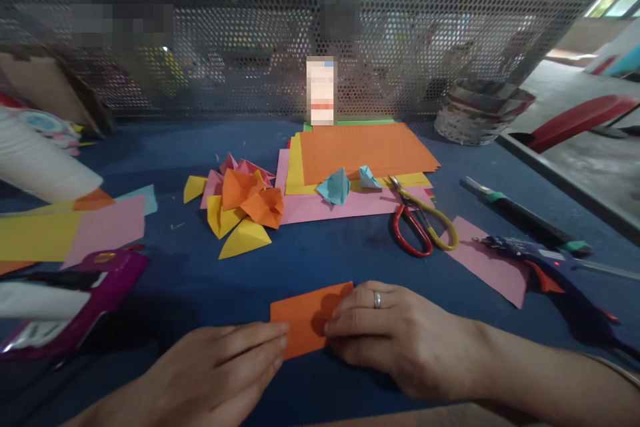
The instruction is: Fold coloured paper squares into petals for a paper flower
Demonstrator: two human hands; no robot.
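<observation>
A small folded piece of orange paper point(306, 320) lies on the blue table near its front. My left hand point(233, 360) presses its closed fingertips on the lower left edge of this paper. At the paper's right end, my right hand point(395, 333), with a ring on one finger, has its fingers bent and closed on it; the thumb is hidden. Beyond my hands is a pile of folded paper pieces point(245, 193) in orange, yellow and pink. Two folded light-blue pieces point(335, 187) rest on a stack of coloured sheets point(370, 150).
Scissors point(425, 217) lie right of the stack. Farther right are a glue gun point(547, 257) on pink paper point(483, 260) and a black-and-green tool point(530, 217). A purple object point(107, 287) and paper strips point(40, 233) sit left. A perforated metal panel point(240, 53) borders the back.
</observation>
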